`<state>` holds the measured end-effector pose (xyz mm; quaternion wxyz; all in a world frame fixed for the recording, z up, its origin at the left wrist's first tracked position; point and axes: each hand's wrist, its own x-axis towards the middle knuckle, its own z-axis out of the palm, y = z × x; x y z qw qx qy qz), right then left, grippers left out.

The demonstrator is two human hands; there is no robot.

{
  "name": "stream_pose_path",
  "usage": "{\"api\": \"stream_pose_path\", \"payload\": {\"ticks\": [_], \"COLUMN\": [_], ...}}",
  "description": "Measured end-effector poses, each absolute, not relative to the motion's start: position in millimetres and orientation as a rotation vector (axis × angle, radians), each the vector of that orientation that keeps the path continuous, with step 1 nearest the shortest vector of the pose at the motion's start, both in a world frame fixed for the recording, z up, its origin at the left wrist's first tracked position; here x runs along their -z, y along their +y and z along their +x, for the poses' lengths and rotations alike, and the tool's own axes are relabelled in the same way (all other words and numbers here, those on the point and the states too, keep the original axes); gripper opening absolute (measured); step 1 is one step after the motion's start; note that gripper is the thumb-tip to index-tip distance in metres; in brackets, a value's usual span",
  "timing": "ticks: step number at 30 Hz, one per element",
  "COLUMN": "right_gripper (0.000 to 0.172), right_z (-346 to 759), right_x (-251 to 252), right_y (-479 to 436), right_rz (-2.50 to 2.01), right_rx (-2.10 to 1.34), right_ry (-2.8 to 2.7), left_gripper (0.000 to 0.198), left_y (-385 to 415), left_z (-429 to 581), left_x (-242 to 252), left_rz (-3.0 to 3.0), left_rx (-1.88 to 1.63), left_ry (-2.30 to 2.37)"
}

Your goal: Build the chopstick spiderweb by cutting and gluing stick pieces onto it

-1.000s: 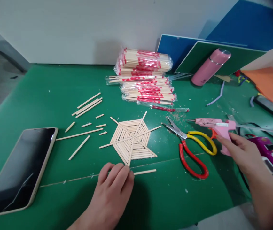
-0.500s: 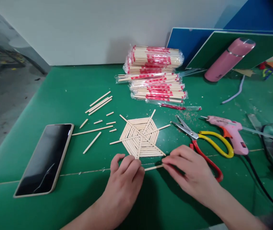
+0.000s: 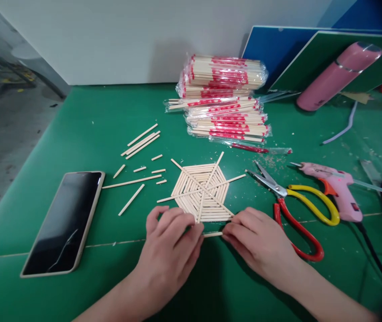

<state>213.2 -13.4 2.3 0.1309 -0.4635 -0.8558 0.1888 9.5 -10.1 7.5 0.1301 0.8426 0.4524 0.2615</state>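
Note:
A flat hexagonal web of wooden sticks (image 3: pixel 202 190) lies on the green table (image 3: pixel 87 120). Just in front of it lies a short loose stick (image 3: pixel 212 234). My left hand (image 3: pixel 171 250) pinches the stick's left end, fingers curled together. My right hand (image 3: pixel 260 243) pinches its right end the same way. Both hands rest on the table close to the web's near edge.
Red-and-yellow scissors (image 3: pixel 294 208) and a pink glue gun (image 3: pixel 335 188) lie to the right. Cut sticks (image 3: pixel 140 143) are scattered at left, beside a phone (image 3: pixel 63 221). Packs of wrapped chopsticks (image 3: pixel 222 100) and a pink flask (image 3: pixel 338 76) stand behind.
My right hand left the glue gun, crossed left over the scissors and took the loose stick's right end. My left hand stayed on its left end.

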Motion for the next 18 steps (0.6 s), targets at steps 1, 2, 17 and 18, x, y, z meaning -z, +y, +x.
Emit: {"api": "stream_pose_path", "payload": {"ticks": [1, 2, 17, 18], "right_gripper": [0.018, 0.018, 0.016, 0.016], "right_z": [214.9, 216.3, 210.3, 210.5], "right_x": [-2.4, -2.4, -0.8, -0.9], "right_y": [-13.0, -12.6, -7.0, -6.7], "right_rz": [-1.356, -1.363, -1.391, -1.386], "right_rx": [-0.538, -0.526, -0.486, -0.488], "right_ry": [-2.47, -2.457, -2.506, -2.513], "left_gripper": [0.016, 0.019, 0.022, 0.021], "left_y": [-5.6, -1.2, -1.5, -1.4], "left_z": [6.9, 4.5, 4.6, 4.5], "left_x": [-9.9, -11.4, 7.5, 7.5], "left_rz": [2.429, 2.414, 2.494, 2.497], "left_rx": [-0.772, -0.773, -0.676, -0.675], "left_ry": [1.326, 1.338, 1.218, 1.22]}}
